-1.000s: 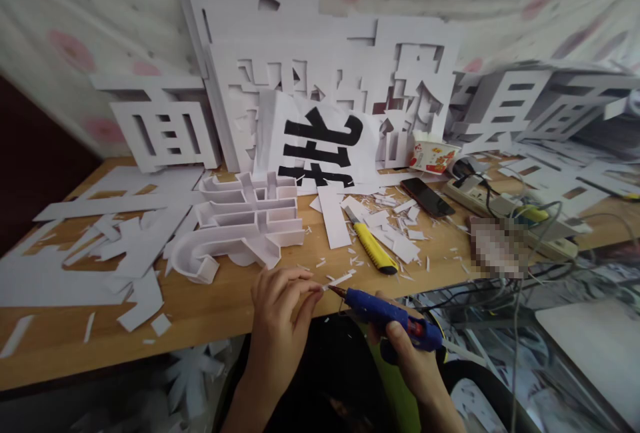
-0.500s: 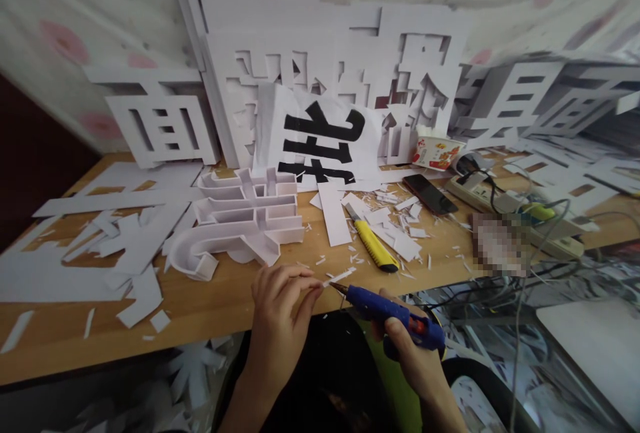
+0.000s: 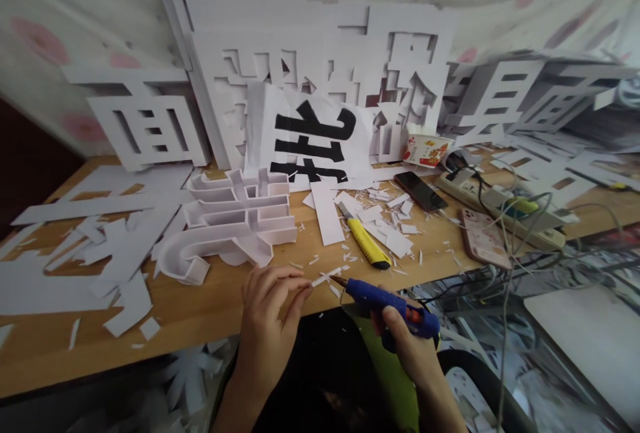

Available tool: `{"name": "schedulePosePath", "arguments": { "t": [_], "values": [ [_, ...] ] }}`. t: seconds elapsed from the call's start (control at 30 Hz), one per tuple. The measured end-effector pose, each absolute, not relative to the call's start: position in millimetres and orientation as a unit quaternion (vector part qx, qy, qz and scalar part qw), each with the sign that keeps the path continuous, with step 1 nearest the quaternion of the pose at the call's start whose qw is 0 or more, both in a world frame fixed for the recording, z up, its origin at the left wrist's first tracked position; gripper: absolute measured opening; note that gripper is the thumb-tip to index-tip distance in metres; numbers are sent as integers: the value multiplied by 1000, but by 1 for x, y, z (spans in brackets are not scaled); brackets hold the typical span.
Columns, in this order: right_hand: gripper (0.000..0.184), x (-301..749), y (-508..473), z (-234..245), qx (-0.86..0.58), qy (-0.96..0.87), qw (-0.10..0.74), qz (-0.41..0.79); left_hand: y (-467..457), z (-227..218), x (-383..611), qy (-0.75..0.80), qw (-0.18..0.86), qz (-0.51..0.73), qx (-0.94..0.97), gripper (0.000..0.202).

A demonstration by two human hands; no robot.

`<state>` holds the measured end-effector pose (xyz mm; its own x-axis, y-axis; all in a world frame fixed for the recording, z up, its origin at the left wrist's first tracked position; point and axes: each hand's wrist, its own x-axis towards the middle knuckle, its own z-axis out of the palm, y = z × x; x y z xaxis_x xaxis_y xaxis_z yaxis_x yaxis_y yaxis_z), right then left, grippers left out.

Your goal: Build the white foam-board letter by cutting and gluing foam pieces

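Note:
My left hand (image 3: 273,309) is at the table's front edge, thumb and fingers pinched on a thin white strip (image 3: 323,278) that points right. In my right hand (image 3: 407,339) is a blue hot glue gun (image 3: 383,301), gripped by its handle. Its metal nozzle is close to the strip's far end; whether they touch I cannot tell. A hollow white built-up character (image 3: 235,226), with raised walls, lies beyond my left hand. Beyond the nozzle lies a yellow utility knife (image 3: 367,243) beside a white rectangular piece (image 3: 327,213).
A sheet with a black printed character (image 3: 315,136) leans against cut white boards (image 3: 320,39). White offcuts (image 3: 100,239) cover the table's left. To the right are a black phone (image 3: 421,191), a patterned phone (image 3: 484,238), a paper cup (image 3: 427,149) and a power strip (image 3: 500,209) with trailing cables.
The whole scene has shifted slightly left as the view turned right. The glue gun's nozzle sits slightly farther from my left fingertips. Both hands keep their grips.

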<state>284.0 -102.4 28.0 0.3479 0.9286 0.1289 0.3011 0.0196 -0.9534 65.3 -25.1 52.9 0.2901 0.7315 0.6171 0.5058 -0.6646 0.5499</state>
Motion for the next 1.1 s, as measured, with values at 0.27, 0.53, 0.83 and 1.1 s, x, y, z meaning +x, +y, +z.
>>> {"name": "schedulePosePath", "arguments": {
  "t": [0.27, 0.53, 0.83, 1.1],
  "values": [
    [51, 291, -106, 17, -652, -440, 528, 320, -26, 57, 67, 388, 135, 461, 787, 13],
    [50, 297, -110, 15, -674, -375, 524, 361, -27, 58, 63, 392, 145, 470, 777, 11],
    [69, 285, -100, 27, -522, -377, 621, 446, -38, 56, 71, 531, 380, 498, 570, 16],
    [67, 263, -106, 47, -580, -281, 628, 436, -44, 51, 77, 574, 507, 477, 431, 40]
  ]
}}
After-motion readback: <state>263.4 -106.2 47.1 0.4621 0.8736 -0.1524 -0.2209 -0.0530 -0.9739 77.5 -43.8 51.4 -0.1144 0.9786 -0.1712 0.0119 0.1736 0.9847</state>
